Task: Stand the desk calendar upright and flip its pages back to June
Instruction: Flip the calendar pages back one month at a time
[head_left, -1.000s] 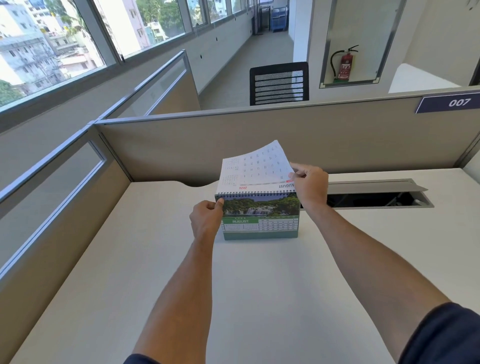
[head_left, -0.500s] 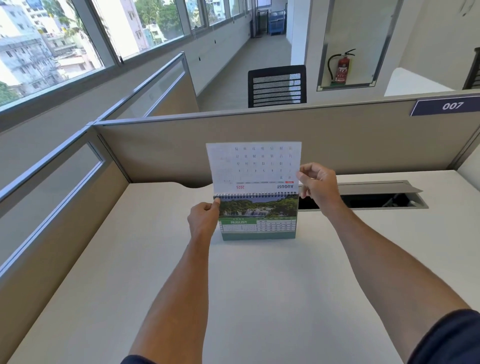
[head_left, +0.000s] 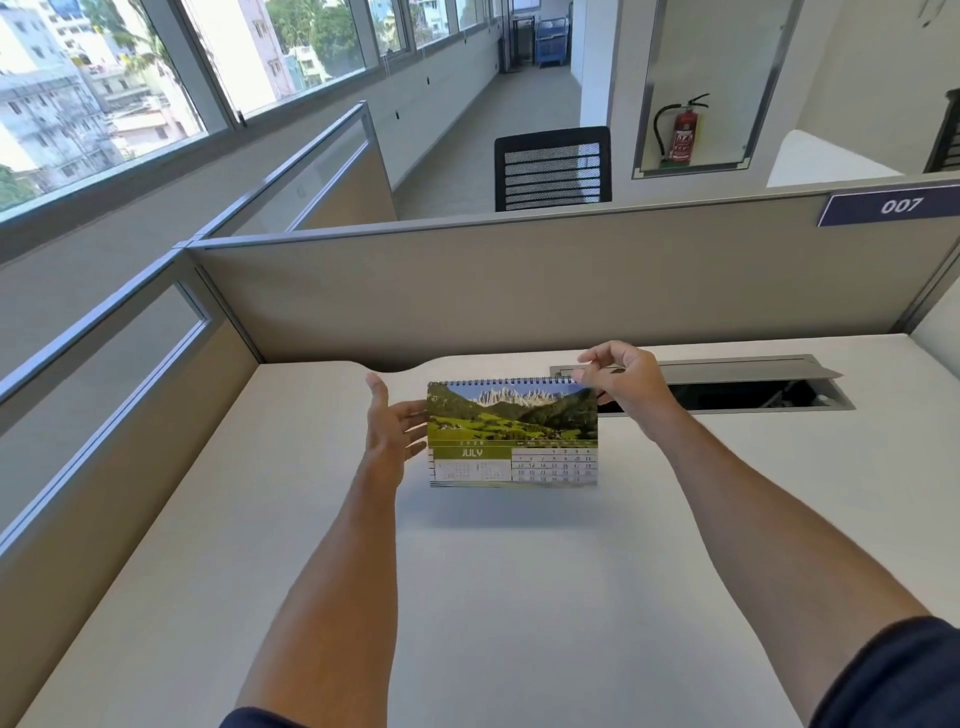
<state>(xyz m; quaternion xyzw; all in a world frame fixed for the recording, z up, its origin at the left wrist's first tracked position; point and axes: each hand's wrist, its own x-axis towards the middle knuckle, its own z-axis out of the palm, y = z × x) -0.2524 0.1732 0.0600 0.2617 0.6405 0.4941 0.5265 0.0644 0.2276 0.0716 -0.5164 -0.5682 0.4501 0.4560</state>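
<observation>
The desk calendar stands upright on the white desk, its spiral binding on top. The front page shows a green mountain valley and the word JULY. My left hand is spread beside the calendar's left edge, thumb up, fingertips touching that edge. My right hand is at the top right corner by the spiral, thumb in front and fingers above and behind, pinching the corner.
A grey cable tray with its lid open is set into the desk just behind my right hand. Beige partition walls close off the back and left of the desk. A black chair stands beyond the partition.
The page that stood up above the spiral has come down over the front. The front now reads JULY instead of AUGUST. My left hand has let go of the top left corner and spread.
</observation>
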